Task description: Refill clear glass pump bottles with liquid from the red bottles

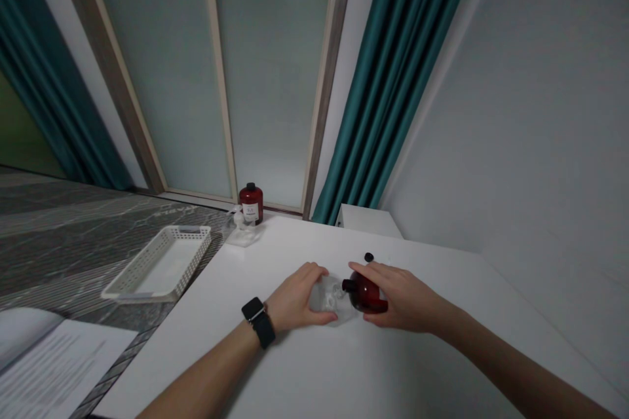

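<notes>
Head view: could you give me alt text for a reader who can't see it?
A right hand holds a rounded dark-red bottle tilted sideways, its neck toward a clear container that the left hand grasps on a white tabletop. A small round black cap lies beyond them; farther left are a labelled dark-red bottle and a white perforated basket.

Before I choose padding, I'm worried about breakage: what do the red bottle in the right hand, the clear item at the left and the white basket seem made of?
Red bottle: glossy plastic or glass; its bright highlights fit either. Clear item: transparent, shiny plastic or glass; its body is see-through. White basket: probably matte plastic, given its evenly perforated walls.
</notes>
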Tool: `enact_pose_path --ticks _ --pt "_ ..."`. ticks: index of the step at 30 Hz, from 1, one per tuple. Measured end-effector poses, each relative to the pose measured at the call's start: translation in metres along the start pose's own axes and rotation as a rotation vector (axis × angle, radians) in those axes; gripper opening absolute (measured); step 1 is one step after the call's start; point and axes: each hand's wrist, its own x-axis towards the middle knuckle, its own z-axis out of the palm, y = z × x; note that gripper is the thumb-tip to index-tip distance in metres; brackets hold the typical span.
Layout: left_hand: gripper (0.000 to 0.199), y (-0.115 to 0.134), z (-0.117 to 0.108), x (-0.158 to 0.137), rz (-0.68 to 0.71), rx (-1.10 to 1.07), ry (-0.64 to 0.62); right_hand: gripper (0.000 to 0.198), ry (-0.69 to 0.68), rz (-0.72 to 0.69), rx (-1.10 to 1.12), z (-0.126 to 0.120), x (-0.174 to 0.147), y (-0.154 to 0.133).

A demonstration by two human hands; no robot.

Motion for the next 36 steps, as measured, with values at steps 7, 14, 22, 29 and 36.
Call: enact_pose_path --ticks 7,14,22,29,36 --pt "0.058 -0.001 0.0 0.0 0.004 -0.006 -0.008 0.082 0.003 -0.001 -0.003 0.001 0.0 0.002" --pt "0.058 -0.001 -0.001 0.0 0.01 -0.017 -0.003 0.082 -0.008 0.0 -0.007 -0.002 0.001 -0.001" --pt "0.058 -0.002 0.0 0.0 0.02 -0.025 0.005 0.081 -0.019 0.002 0.0 -0.008 0.002 -0.005" --pt "0.059 -0.001 -0.001 0.0 0.016 -0.033 -0.006 0.081 -0.032 0.004 -0.013 -0.008 0.003 -0.005" --pt "0.059 -0.003 0.001 0.001 0.024 -0.03 -0.001 0.081 -0.052 0.023 -0.024 -0.009 0.004 -0.006"
